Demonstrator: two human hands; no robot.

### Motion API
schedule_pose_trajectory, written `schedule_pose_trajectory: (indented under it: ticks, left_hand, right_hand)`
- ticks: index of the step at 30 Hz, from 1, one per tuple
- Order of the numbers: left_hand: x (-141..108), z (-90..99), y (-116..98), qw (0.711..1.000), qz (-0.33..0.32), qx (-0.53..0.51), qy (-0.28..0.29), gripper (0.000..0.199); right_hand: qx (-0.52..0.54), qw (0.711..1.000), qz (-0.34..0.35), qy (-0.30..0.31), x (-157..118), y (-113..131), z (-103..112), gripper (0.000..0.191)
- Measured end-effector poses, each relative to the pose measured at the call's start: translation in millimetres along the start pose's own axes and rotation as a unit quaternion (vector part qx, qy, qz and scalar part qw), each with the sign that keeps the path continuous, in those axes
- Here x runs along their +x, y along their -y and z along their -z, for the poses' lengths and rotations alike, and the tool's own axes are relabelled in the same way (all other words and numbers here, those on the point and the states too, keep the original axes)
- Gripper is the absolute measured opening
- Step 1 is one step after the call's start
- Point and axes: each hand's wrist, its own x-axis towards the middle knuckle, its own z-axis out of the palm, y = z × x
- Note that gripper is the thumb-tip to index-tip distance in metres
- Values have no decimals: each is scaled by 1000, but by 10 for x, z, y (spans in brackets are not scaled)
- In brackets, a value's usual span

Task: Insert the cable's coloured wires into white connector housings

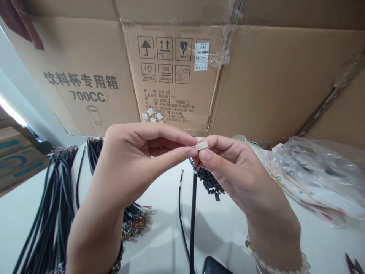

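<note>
A small white plug connector point(202, 145) is pinched between the thumb and forefinger of my right hand point(230, 160). My left hand point(154, 152) is closed in a pinch, its fingertips touching the connector's left end. Whatever lies between those fingertips is hidden. Just below them, thin coloured wires point(192, 163) fan out from the stripped top of a black cable point(193, 213), which runs down to the bottom edge. Beside it on the table lies a thinner black cable point(180, 205) with a white band near its tip.
Bundles of black cables point(54, 190) lie on the left of the white table point(159, 243), with bare wire ends point(137, 222) behind my left wrist. Short black tubes point(211, 184) form a pile. Cardboard boxes point(171, 83) stand behind, clear plastic bags point(319, 171) and scissors point(353, 264) at right, a black object point(215, 265) in front.
</note>
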Motion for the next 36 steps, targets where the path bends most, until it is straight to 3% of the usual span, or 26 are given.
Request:
schedule_pose_trajectory:
  ticks: [6, 15, 28, 36]
  left_hand:
    - [-5, 18, 3, 1000, -9, 16, 13, 27]
    - [-54, -50, -27, 997, -33, 59, -44, 25]
    - [-16, -49, -1, 1000, 7, 17, -16, 25]
    - [-3, -67, 7, 999, 32, -6, -38, 20]
  right_hand:
    - [1, 1000, -4, -2, -4, -1, 6, 12]
    - [19, 1000, -9, -3, 15, -10, -10, 11]
    - [6, 1000, -3, -11, 23, -19, -7, 12]
    - [-19, 1000, 9, -22, 21, -40, -8, 10]
